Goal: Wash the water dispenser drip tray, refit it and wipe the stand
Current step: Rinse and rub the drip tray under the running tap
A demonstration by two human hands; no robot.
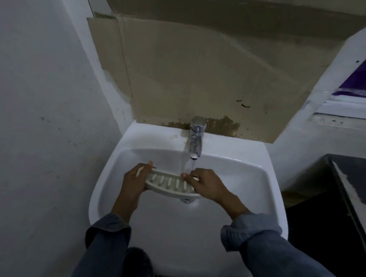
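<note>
Left hand: curled round left end of drip tray. Right hand: fingers bent over right end, gripping. Held over white sink, beneath running tap; stream lands at far edge beside right fingertips. White plastic, oblong, top grille of oval slots in a row.

No text, label, brand, number or sign can be read. The drip tray held in the fingers is seen to carry no legible marking, and none is made out on the tap just beyond the fingers. Two small dark marks are seen on the cardboard well beyond the fingers and to their right, but they cannot be read as letters.
</note>
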